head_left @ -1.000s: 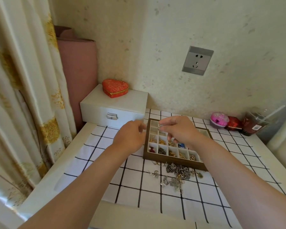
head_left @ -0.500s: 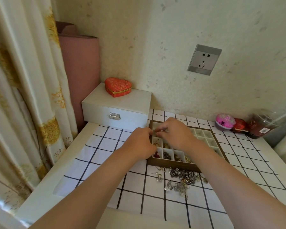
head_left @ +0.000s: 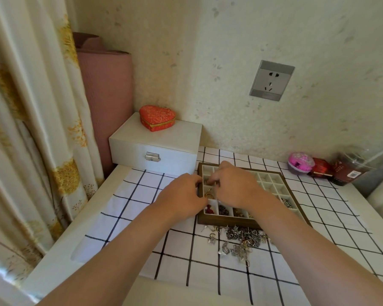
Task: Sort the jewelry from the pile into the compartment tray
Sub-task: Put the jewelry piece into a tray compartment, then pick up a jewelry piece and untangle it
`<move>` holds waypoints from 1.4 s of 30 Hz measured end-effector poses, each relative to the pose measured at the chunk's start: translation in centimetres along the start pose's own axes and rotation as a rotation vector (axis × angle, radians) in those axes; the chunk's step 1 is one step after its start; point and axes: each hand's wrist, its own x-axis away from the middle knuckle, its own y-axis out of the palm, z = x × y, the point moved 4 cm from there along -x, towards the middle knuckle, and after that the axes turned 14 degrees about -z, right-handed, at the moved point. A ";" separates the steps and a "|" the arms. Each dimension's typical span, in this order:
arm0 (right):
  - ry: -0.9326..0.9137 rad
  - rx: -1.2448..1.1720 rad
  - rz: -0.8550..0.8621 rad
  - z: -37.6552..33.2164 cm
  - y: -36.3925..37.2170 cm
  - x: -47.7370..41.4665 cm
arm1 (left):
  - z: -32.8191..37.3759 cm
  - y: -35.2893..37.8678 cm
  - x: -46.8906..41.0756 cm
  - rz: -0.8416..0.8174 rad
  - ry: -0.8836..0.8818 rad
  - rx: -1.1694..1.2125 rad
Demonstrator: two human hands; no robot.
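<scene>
The wooden compartment tray (head_left: 226, 221) sits on a checked cloth, with several near compartments holding red, dark and gold pieces. A pile of silver jewelry (head_left: 241, 238) lies on the cloth just in front of it. My left hand (head_left: 181, 195) curls round the tray's left wall. My right hand (head_left: 234, 186) reaches over the tray with its fingertips pinched together low in a left-column compartment. The small piece they hold is barely visible. Gold hoops (head_left: 209, 195) show between the two hands.
A white latched box (head_left: 155, 151) with a red heart box (head_left: 157, 117) on top stands at the back left, close to the tray. A pink ball (head_left: 301, 162), a red item (head_left: 321, 167) and a clear jar (head_left: 349, 171) line the back right. Curtain hangs left.
My right hand came down from above the tray into a left-column compartment, carrying the small silver piece. My left hand moved right onto the tray's left wall. The view shifted left.
</scene>
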 end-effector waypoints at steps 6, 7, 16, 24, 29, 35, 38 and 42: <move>-0.004 -0.083 0.037 0.7 -0.2 0.0 | -0.2 0.0 -0.2 0.005 -0.005 -0.008; 0.001 -0.068 0.036 0.7 -0.2 0.1 | -0.2 0.0 -0.3 0.003 -0.007 -0.009; -0.053 -0.151 0.096 0.1 -1.9 2.7 | 0.4 -0.7 0.9 0.086 0.028 -0.172; -0.138 -0.217 -0.100 -1.2 -1.9 8.6 | 1.7 0.5 4.7 0.017 0.221 -0.245; -0.120 -0.170 -0.284 -1.3 0.1 11.0 | 1.6 2.3 6.2 -0.111 0.265 -0.303; -0.128 -0.079 -0.308 -1.1 1.0 11.3 | 1.9 3.3 6.4 -0.128 0.284 -0.386; -0.144 -0.073 -0.301 -1.3 1.2 11.1 | 2.0 3.7 6.2 -0.108 0.298 -0.415; -0.136 -0.113 -0.300 -1.5 1.4 10.7 | 2.1 4.0 5.9 -0.088 0.304 -0.379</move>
